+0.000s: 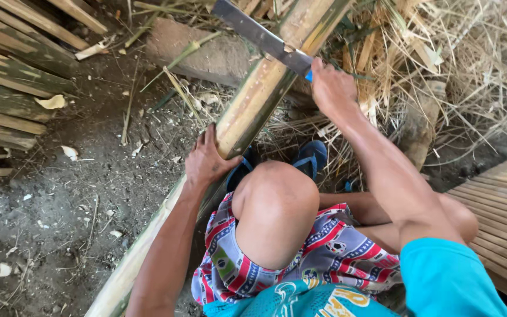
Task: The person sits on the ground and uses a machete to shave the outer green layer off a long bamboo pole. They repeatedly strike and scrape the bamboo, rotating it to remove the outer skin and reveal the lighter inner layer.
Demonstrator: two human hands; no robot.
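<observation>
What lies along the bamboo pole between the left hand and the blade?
Bare split bamboo pole only, in the head view: nothing rests on it between the left hand and the blade.

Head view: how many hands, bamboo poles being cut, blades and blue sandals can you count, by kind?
Hands: 2, left hand and right hand
Bamboo pole: 1
Blade: 1
Blue sandals: 2, one clear, the other partly hidden
Total: 6
</observation>
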